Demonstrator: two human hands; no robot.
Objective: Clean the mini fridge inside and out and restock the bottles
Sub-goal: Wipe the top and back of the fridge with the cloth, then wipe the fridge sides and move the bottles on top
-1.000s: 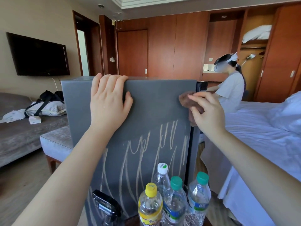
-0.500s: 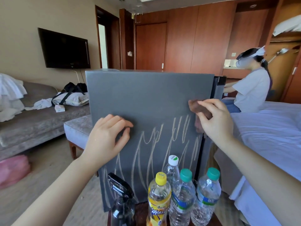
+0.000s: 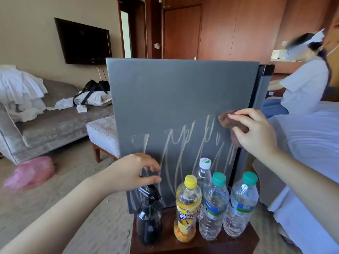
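The grey mini fridge (image 3: 174, 99) stands in front of me, its side panel streaked with pale scribble marks across the lower half. My right hand (image 3: 256, 136) grips a brown cloth (image 3: 231, 120) against the panel's right edge. My left hand (image 3: 135, 171) hovers low at the panel, fingers loosely curled and holding nothing, just above a black spray bottle (image 3: 149, 217). A yellow-capped drink bottle (image 3: 187, 209), a white-capped bottle (image 3: 203, 173) and two green-capped water bottles (image 3: 213, 208) (image 3: 242, 206) stand before the fridge on a dark wooden table (image 3: 238, 242).
A grey sofa (image 3: 45, 125) with white linen and a bag lies left, an ottoman (image 3: 102, 131) beside the fridge, a pink bag (image 3: 31, 173) on the carpet. A bed (image 3: 311, 143) is right, with a person in white (image 3: 302, 85) sitting on it.
My left hand left the fridge's top edge and dropped down the panel to just above the spray bottle. My right hand slid the cloth down the right edge.
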